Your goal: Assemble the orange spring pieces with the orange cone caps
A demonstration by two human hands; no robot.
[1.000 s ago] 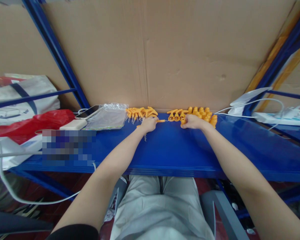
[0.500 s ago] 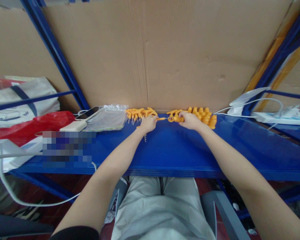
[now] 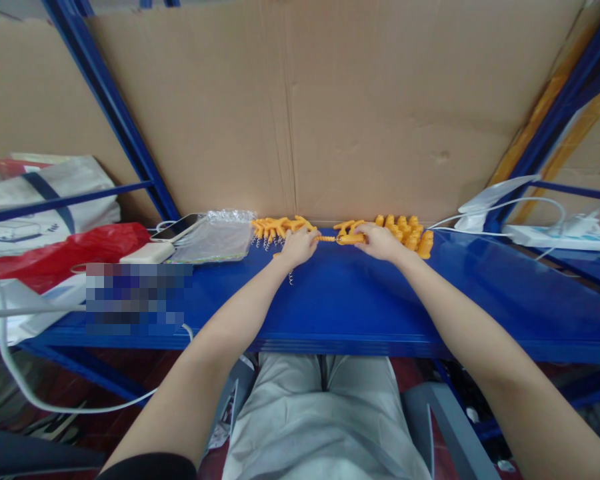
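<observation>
My left hand (image 3: 301, 248) is closed on an orange corkscrew, whose ribbed orange shaft (image 3: 326, 238) sticks out to the right. My fingers cover its handle. My right hand (image 3: 379, 241) grips an orange hollow body (image 3: 350, 239) lying sideways, with its round end facing the shaft. Shaft tip and body meet, and the metal spiral no longer shows between them. Several orange corkscrew pieces with bare spirals (image 3: 267, 230) lie in a row behind and left of my left hand. One loose spiral (image 3: 291, 277) pokes out below my left wrist.
Rows of upright orange bodies (image 3: 409, 230) stand beyond my right hand, near a few orange pieces (image 3: 347, 225). Left on the blue shelf (image 3: 350, 300) are a plastic-wrapped packet (image 3: 215, 237), a phone (image 3: 177, 227), a white box (image 3: 147, 253) and a red bag (image 3: 90, 247). Cardboard (image 3: 300, 113) closes the back.
Shaft and body have come together; the metal spiral seen between them is now hidden. My left hand has shifted slightly right, and the body has turned a little in my right hand.
</observation>
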